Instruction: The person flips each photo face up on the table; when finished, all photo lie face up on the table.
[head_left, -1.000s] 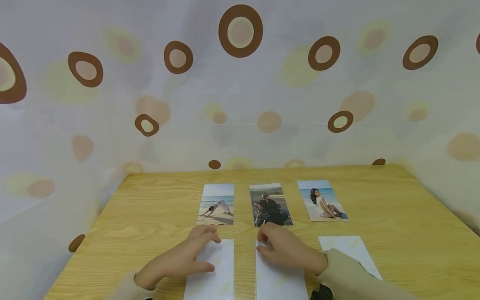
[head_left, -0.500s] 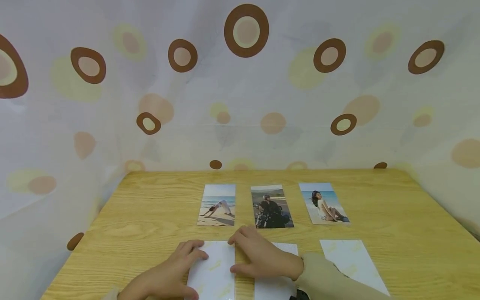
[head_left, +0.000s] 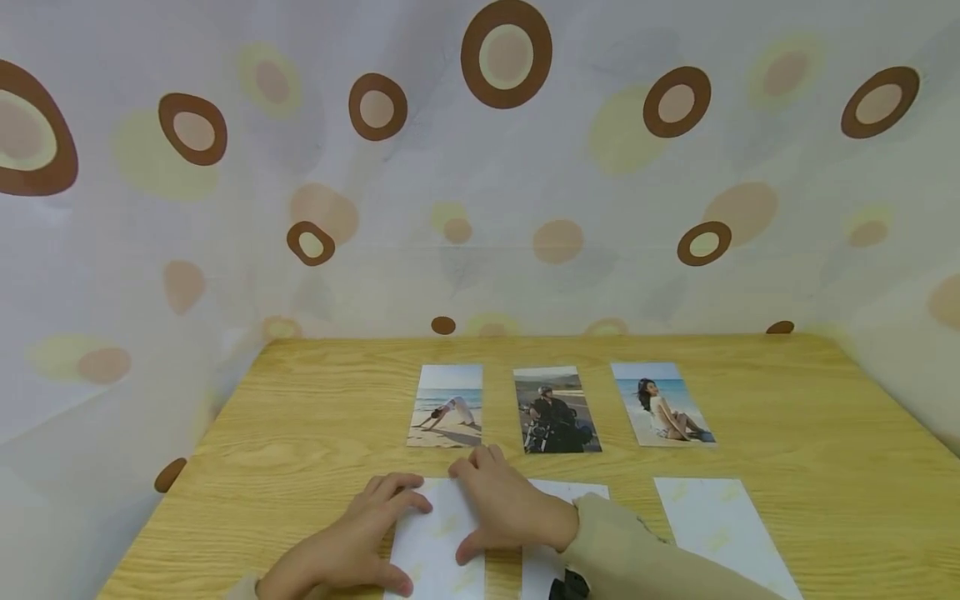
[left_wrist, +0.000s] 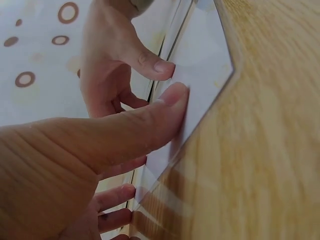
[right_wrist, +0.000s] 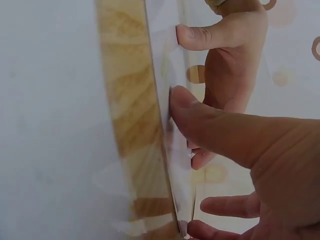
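My left hand (head_left: 348,537) and right hand (head_left: 513,504) are on either side of the left white card (head_left: 444,542), which lies flat with faint yellow marks on it. The left fingertips touch its upper left corner while that thumb rests lower down. Across from them, the right fingers reach the upper right corner and the thumb lies on the right part. In the left wrist view, both thumbs touch the card's surface (left_wrist: 205,60) with fingers spread. Partly beneath my right hand and sleeve is the middle white card (head_left: 542,568).
A third white card (head_left: 720,525) lies to the right. Behind stand in a row three flat photos: a beach bend pose (head_left: 448,408), a motorcycle rider (head_left: 557,417) and a person seated on a beach (head_left: 663,408). The wooden table (head_left: 322,400) meets a dotted cloth backdrop (head_left: 420,283).
My right hand has moved left from the middle card to the left card's right side. The left hand has settled at the left card's left side. The view has shifted slightly.
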